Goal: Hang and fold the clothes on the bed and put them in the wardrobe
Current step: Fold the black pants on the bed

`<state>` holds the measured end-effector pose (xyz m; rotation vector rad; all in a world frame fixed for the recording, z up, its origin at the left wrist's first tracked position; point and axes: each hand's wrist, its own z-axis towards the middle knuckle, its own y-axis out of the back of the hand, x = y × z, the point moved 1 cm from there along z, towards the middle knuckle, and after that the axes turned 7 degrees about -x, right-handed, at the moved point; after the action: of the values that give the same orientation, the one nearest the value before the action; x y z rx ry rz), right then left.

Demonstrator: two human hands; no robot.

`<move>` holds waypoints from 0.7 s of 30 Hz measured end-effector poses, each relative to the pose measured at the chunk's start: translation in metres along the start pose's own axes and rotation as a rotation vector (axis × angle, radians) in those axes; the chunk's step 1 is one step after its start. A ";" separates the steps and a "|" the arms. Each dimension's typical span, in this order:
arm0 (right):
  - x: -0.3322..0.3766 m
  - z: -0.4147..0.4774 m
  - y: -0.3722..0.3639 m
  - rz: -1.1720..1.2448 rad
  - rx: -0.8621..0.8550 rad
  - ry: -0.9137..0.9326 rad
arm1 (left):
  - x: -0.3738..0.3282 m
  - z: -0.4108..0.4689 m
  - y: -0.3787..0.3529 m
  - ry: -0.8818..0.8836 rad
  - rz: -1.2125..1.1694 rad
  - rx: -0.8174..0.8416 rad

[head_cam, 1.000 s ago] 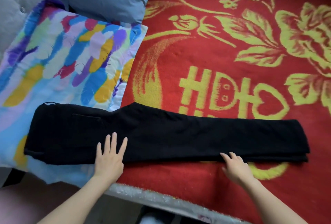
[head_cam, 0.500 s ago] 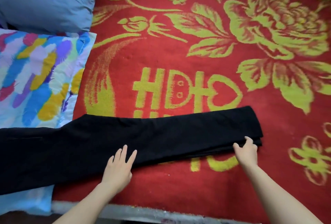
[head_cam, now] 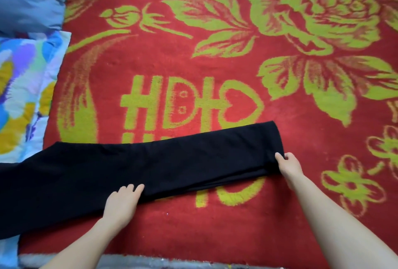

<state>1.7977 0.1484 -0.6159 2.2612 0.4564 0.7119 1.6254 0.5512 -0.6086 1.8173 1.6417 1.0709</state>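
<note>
Red floral bed blanket (head_cam: pixel 215 57) holds folded black trousers (head_cam: pixel 150 161); my right hand (head_cam: pixel 289 166) pinches the hem, left hand (head_cam: pixel 121 202) unclear; lopsided lifting may skew layers.

The right hand (head_cam: pixel 288 165) pinches the end of the black trousers (head_cam: pixel 172 161), thumb on top. Left of that grip, the left hand (head_cam: pixel 122 201) curls its fingers round the near edge. Both bare arms reach forward.
</note>
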 end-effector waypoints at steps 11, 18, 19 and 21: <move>-0.005 -0.002 0.016 0.405 -0.114 -0.078 | 0.017 -0.015 0.025 -0.237 -0.219 -0.193; 0.029 -0.039 0.024 0.313 -0.318 0.095 | 0.003 -0.019 0.015 -0.072 -0.402 0.010; 0.039 -0.053 0.026 0.303 -0.337 0.169 | 0.002 -0.019 0.013 -0.059 -0.467 0.002; 0.065 -0.093 0.024 0.294 -0.354 0.374 | 0.001 -0.018 0.008 -0.104 -0.502 0.000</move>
<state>1.7951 0.2135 -0.5204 1.8793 0.1492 1.2713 1.6160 0.5481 -0.5920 1.3234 1.8894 0.7387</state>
